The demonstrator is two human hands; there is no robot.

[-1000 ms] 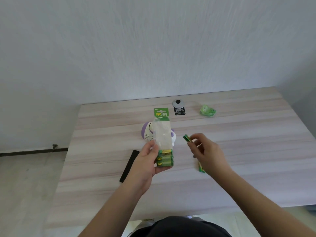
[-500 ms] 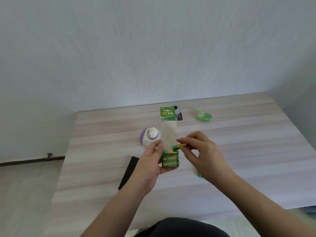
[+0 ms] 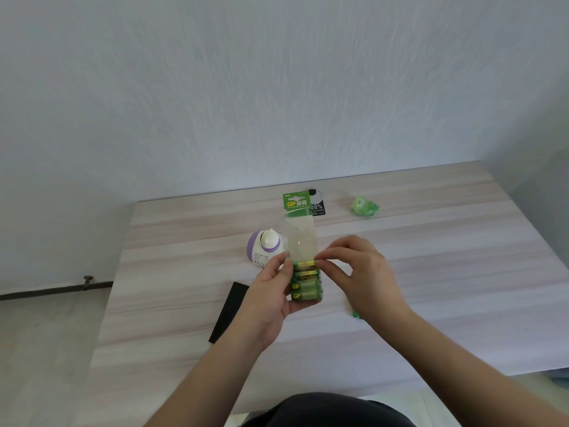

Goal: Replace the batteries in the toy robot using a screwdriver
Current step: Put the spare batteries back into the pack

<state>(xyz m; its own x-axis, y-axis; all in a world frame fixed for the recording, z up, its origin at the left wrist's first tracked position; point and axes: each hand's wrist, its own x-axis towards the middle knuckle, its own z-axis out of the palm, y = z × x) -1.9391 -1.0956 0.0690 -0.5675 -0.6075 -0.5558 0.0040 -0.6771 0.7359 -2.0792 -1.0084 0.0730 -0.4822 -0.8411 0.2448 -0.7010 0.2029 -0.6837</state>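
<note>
Head view: two bare hands hold a clear plastic battery pack with a green card header above the pale wood-grain table.

The left hand grips the pack's lower part, where green-and-gold batteries lie stacked; their count is unclear. The right hand pinches the topmost battery's end. One white-and-purple toy robot lies on the table just behind.
</note>
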